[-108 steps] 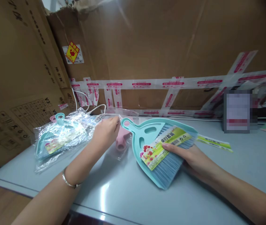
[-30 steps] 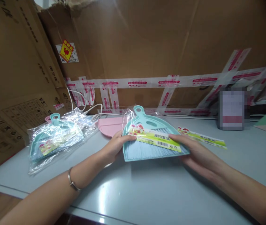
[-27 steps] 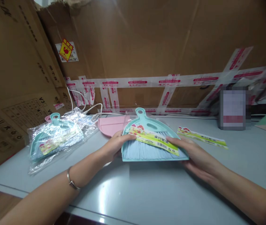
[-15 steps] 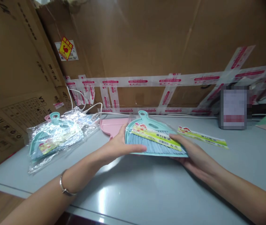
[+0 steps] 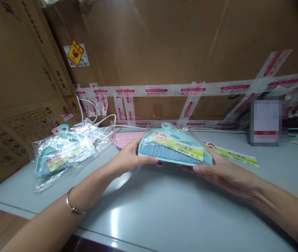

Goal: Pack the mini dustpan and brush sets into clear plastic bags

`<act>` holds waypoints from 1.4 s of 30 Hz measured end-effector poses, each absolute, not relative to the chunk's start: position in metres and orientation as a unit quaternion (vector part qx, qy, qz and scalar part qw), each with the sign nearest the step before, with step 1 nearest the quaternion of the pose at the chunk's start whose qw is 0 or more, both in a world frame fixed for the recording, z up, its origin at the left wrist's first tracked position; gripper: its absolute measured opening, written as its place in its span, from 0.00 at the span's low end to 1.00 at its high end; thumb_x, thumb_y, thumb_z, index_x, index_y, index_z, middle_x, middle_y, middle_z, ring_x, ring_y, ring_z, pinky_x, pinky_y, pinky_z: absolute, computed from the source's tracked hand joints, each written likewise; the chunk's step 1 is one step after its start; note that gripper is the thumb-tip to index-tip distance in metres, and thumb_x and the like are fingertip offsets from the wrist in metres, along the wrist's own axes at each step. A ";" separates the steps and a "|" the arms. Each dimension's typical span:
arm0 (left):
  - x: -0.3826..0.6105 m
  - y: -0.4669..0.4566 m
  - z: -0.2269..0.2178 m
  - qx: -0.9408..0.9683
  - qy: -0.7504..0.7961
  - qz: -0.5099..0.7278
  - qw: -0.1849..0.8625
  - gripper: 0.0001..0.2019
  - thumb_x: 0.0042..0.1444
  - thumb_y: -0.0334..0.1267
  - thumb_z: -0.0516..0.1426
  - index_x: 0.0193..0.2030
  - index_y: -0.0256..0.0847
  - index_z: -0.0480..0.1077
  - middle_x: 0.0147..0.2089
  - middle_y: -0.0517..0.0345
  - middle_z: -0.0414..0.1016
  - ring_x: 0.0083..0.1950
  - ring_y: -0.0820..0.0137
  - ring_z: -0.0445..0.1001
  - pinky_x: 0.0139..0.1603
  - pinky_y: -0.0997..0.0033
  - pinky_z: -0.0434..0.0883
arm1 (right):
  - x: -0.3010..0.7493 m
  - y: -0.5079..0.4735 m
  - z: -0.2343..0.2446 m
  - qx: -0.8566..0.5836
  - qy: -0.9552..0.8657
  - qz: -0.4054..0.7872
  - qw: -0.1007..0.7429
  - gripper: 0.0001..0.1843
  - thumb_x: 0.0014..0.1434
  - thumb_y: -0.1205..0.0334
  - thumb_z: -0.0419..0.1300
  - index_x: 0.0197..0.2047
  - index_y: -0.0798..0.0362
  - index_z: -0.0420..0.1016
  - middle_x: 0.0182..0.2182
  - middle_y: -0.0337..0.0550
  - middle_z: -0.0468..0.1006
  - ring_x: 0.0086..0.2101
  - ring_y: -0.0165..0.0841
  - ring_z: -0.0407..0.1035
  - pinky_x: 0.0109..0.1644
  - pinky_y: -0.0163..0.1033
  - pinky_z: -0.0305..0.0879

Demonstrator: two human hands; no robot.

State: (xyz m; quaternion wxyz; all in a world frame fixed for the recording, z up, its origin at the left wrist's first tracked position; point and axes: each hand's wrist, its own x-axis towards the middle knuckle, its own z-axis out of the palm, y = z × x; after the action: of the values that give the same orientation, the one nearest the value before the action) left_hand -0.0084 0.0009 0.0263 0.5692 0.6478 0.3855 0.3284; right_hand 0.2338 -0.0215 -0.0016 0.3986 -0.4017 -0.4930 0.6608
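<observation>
Between my two hands is a mint-green dustpan and brush set in a clear plastic bag, with blue bristles and a yellow-green label strip across it. My left hand grips its left side, thumb along the lower edge. At the lower right corner, my right hand holds on with the thumb in front and fingers underneath. The set is raised above the table, its ring handle pointing away from me. Behind it and partly covered lies a pink dustpan.
At left lie bagged mint dustpan sets in shiny plastic. A loose label strip rests right of my right hand. A blurred upright box stands at back right. White cables run along the taped cardboard box behind the table.
The dustpan set has tilted flatter, its front edge rising slightly. My right hand has shifted its thumb from the label down to the lower right corner. The view has shifted slightly.
</observation>
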 end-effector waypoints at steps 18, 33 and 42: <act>-0.006 0.000 0.016 0.609 0.505 0.284 0.542 0.25 0.46 0.35 0.61 0.45 0.40 0.50 0.21 0.71 0.64 0.22 0.77 0.66 0.23 0.76 0.64 | 0.229 -0.021 -0.012 -0.505 -0.379 0.659 0.408 0.14 0.45 0.54 0.66 0.23 0.56 0.72 0.13 0.37 0.72 0.14 0.22 0.63 0.18 0.25 0.60; -0.035 -0.002 0.030 0.778 0.475 0.032 0.409 0.23 0.50 0.42 0.57 0.49 0.38 0.53 0.23 0.64 0.68 0.21 0.74 0.66 0.19 0.75 0.54 | 0.257 -0.015 -0.007 -0.618 -0.699 0.355 0.063 0.29 0.47 0.32 0.56 0.31 0.53 0.68 0.17 0.40 0.72 0.19 0.33 0.66 0.23 0.36 0.59; -0.037 0.002 0.036 0.737 0.470 0.023 0.485 0.39 0.50 0.38 0.59 0.65 0.34 0.44 0.24 0.64 0.69 0.22 0.75 0.66 0.22 0.76 0.59 | 0.254 -0.020 -0.023 -0.411 -0.877 -0.043 0.246 0.42 0.50 0.47 0.62 0.63 0.48 0.49 0.59 0.54 0.58 0.56 0.48 0.56 0.56 0.56 0.57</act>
State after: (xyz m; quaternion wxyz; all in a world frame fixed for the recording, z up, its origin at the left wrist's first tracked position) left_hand -0.0367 0.0019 0.0361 0.4847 0.7371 0.4703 0.0233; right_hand 0.2537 -0.0196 -0.0227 0.2459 -0.4114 -0.8766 -0.0427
